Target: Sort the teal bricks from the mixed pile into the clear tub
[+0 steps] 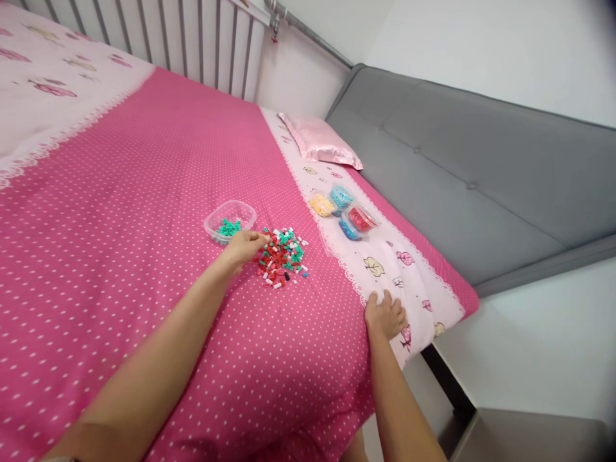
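Observation:
My left hand [244, 247] is at the left edge of a loose pile of small plastic pieces [283, 253], mostly red, green and white. Its thumb and fingertips are pinched together; whatever may be between them is too small to make out. Just behind this hand sits a clear plastic container [230, 212] with green pieces [229, 227] in its bottom. My right hand [386, 316] rests palm down on the white printed band of the bedspread, fingers spread and holding nothing.
Several small tubs stand towards the headboard, with yellow pieces [322, 205], light blue pieces [341, 197], red pieces [362, 219] and darker blue pieces [350, 230]. A pink pillow [321, 139] lies beyond. The grey headboard [462, 173] bounds the right side; barred railing [192, 45] runs behind.

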`<state>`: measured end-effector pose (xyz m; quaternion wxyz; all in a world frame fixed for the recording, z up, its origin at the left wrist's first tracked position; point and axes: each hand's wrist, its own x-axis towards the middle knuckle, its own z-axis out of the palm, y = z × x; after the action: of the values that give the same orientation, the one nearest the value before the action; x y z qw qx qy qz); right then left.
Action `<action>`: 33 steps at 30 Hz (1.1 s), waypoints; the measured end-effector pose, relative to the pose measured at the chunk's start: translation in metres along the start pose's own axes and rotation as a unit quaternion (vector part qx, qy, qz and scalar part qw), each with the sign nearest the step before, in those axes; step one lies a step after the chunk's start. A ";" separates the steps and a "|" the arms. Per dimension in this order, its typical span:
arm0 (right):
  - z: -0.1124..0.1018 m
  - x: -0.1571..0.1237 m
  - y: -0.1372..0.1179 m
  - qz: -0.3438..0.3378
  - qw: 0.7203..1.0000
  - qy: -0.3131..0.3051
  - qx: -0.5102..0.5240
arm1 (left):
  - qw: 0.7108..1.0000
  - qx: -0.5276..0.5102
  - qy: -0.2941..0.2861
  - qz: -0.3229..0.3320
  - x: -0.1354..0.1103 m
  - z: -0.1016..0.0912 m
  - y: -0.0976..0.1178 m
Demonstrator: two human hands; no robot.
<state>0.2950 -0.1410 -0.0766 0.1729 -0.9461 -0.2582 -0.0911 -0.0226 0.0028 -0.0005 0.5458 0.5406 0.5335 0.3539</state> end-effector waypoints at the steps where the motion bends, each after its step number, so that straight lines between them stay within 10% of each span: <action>1: 0.000 0.000 0.000 -0.001 1.000 0.002 0.000 | 0.999 0.049 0.021 0.012 0.001 0.001 -0.002; 13: -0.001 0.000 0.000 -0.002 1.000 0.005 0.003 | 0.910 0.407 0.051 0.058 -0.002 0.004 -0.011; 33: 0.000 0.000 0.000 0.000 1.000 0.004 0.003 | 0.887 0.453 0.055 0.068 -0.003 0.007 -0.012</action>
<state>0.2949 -0.1408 -0.0766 0.1764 -0.9453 -0.2578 -0.0939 -0.0183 -0.0037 -0.0131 0.1862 0.7437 0.6267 0.1395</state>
